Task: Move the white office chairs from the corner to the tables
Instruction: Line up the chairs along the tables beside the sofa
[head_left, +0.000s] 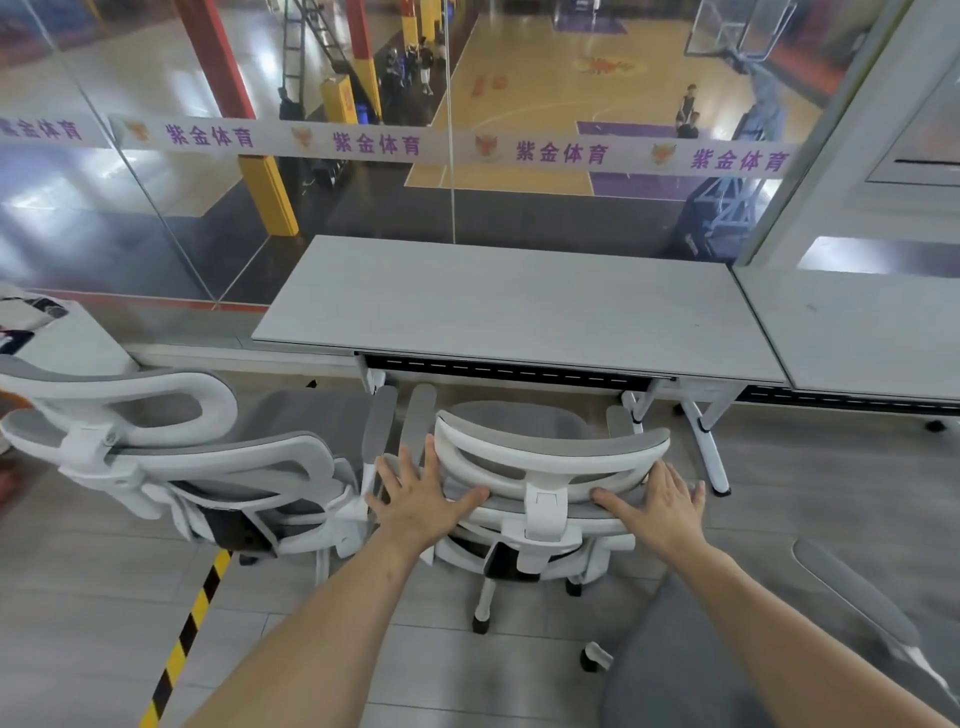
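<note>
A white office chair (545, 457) with grey mesh stands in front of me, facing the grey table (509, 306), its seat at the table's front edge. My left hand (415, 499) lies flat with spread fingers on the left side of its backrest. My right hand (660, 504) lies flat on the right side, fingers straight. A second white chair (171, 457) stands just to the left, its armrest close to the first chair's. The grey seat and armrest of a third chair (727, 665) show at the lower right.
A glass wall (156, 208) runs behind the table, overlooking a sports court. A second grey table (872, 332) adjoins on the right. A yellow-black hazard stripe (192, 623) crosses the grey floor at the lower left. The table's white legs (711, 447) stand right of the chair.
</note>
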